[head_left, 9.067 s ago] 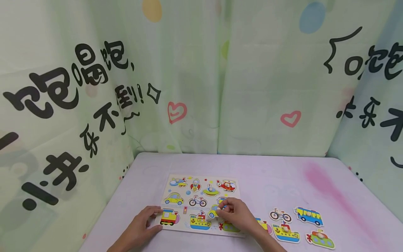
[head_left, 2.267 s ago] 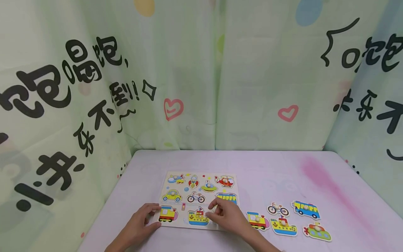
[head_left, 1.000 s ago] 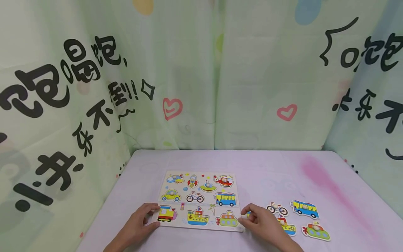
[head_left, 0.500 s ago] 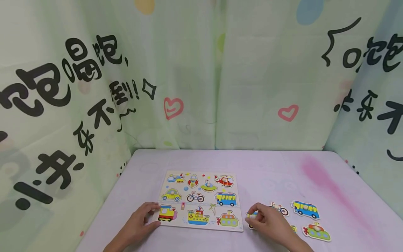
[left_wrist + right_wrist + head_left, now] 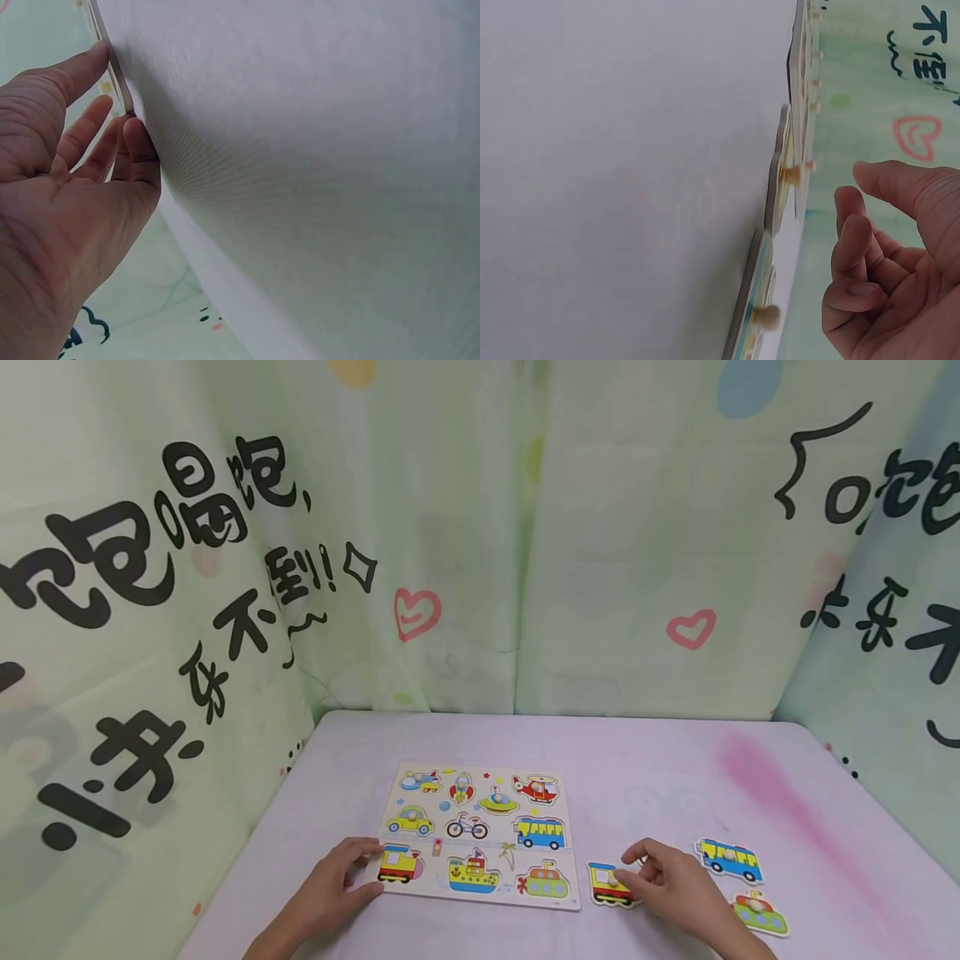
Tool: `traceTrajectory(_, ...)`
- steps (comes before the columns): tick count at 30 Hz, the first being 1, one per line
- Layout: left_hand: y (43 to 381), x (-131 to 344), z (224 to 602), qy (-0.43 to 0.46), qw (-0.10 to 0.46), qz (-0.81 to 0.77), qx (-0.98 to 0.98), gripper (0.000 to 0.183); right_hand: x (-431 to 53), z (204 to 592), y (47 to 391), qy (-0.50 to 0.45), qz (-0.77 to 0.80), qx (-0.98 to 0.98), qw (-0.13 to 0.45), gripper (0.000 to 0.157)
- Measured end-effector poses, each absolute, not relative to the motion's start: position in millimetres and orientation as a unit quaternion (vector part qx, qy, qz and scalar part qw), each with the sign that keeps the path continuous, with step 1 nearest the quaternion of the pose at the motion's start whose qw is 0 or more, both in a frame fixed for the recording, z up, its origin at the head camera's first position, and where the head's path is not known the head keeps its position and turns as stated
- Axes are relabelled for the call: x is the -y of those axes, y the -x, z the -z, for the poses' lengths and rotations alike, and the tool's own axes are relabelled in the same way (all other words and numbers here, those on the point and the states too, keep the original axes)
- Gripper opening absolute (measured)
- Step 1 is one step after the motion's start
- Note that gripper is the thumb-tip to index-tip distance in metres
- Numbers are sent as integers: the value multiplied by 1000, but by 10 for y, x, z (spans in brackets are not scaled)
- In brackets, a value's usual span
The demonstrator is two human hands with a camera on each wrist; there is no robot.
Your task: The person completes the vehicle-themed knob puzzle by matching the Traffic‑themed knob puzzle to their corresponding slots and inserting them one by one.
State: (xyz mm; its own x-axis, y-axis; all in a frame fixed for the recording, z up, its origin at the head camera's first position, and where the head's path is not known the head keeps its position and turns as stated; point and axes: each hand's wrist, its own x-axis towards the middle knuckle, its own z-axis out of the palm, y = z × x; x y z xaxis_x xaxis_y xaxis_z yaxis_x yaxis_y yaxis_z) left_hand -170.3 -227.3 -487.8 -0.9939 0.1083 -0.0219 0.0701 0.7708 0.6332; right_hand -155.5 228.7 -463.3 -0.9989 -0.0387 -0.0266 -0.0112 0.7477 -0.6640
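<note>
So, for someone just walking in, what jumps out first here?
Probably the big black writing on the left of the pale green curtain. Next comes the colourful puzzle board on the table, with the left hand touching its left edge. Just right of the board, the right hand hangs over a loose train piece.

Board (image 5: 498,839) off-white, vehicle-patterned; train piece (image 5: 602,885) red, yellow, blue.

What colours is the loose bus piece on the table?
Mostly blue and yellow; the bus piece shows best in the head view.
</note>
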Motion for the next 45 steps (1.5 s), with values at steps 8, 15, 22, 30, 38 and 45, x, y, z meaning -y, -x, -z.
traceTrajectory(8,1711,2277,4878,-49,27,-330,-942,49,-2478,4669,1557,-10,331,-943,11,28)
traceTrajectory(15,1718,2292,4888,-53,25,-334,-941,49,-2607,4661,1560,-9,331,-943,4,28)
traceTrajectory(22,1717,2292,4879,-48,28,-336,-940,49,-2680,4678,1619,11,329,-944,-7,27)
traceTrajectory(30,1706,2283,4899,-53,23,-337,-940,46,-2720,4675,1722,-8,320,-947,17,33)
traceTrajectory(38,1707,2293,4899,-59,23,-337,-939,46,-2749,4684,1789,-18,314,-949,34,36)
traceTrajectory(45,1714,2292,4902,-59,23,-335,-940,47,-2770,4716,1820,-16,306,-951,36,33)
